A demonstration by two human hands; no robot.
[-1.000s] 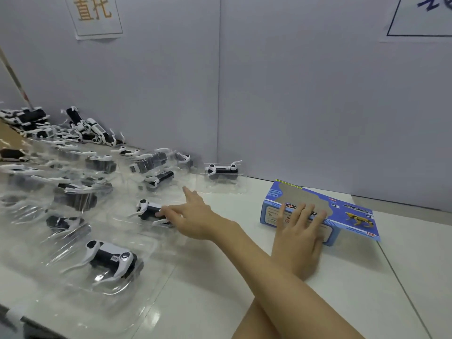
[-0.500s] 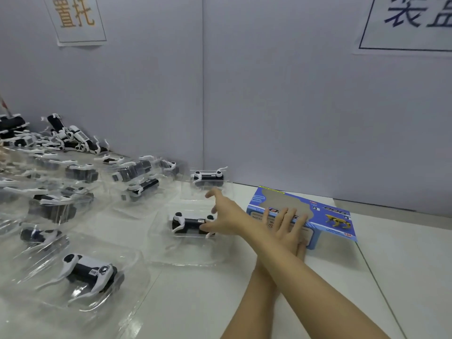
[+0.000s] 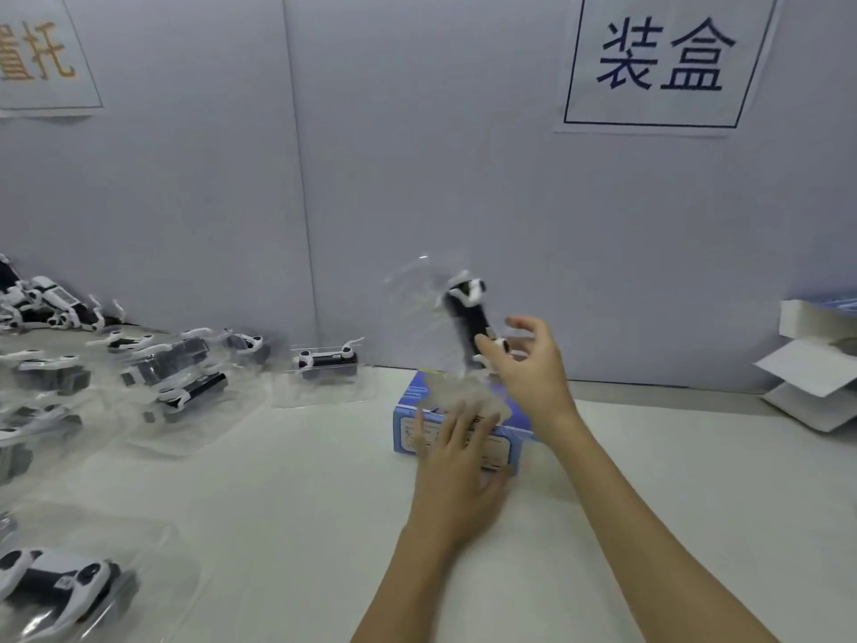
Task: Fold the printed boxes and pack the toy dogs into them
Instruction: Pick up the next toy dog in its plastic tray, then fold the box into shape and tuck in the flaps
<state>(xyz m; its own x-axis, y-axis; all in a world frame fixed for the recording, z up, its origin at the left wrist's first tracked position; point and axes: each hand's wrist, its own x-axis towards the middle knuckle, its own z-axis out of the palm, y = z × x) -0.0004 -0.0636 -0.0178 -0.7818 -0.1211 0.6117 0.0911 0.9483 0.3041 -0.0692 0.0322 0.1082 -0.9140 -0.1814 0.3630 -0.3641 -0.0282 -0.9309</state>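
Right hand [image 3: 528, 364] pinches the lower end of a toy dog [image 3: 467, 317], black body with white legs, seated in a clear plastic tray [image 3: 417, 290]. Dog stands nearly upright in the air, above the back edge of the blue printed box [image 3: 503, 445]; image blurred there, so the exact finger contact is unclear. Left hand [image 3: 457, 461] lies flat, fingers straight, pressing the near side of the box, which rests on the desk [image 3: 287, 512] against the wall.

Step in hand, as judged: bring dog and tray to the box and slide them in.

Notes for doing it well:
- Cannot tell which end of the box is open; find the open flap first.
- Left hand should hold the box steady, clear of the opening.
- Turn the dog level with the box's long side before inserting.
- Thin tray probably flexes; support its edge, not the dog's legs.

More trayed dogs [image 3: 176, 378] lie at left; folded white cartons [image 3: 816, 378] at far right.
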